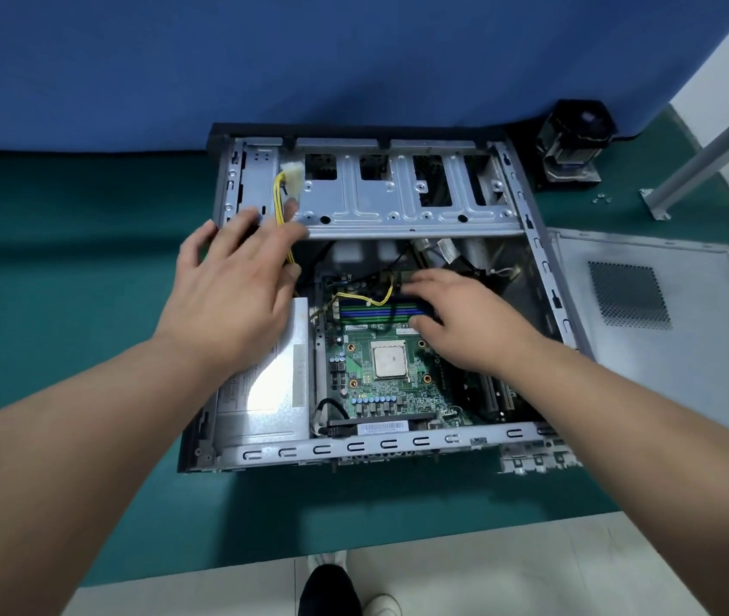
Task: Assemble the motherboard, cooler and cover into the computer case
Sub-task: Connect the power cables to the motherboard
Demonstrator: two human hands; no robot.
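The motherboard [393,375] lies in the case [367,446] under the right hand [465,322], whose flat fingers press it. It looks stiff but fragile (hold its edges). The left hand [229,282] rests spread on yellow cables [281,202].

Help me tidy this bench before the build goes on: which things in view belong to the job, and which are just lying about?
Belongs to the job:
- computer case, open
- motherboard, inside it
- cooler, on the mat behind the case
- cover, flat on the mat at the right

Just lying about:
- loose screws; possibly needed, cannot tell
- metal post
- blue backdrop
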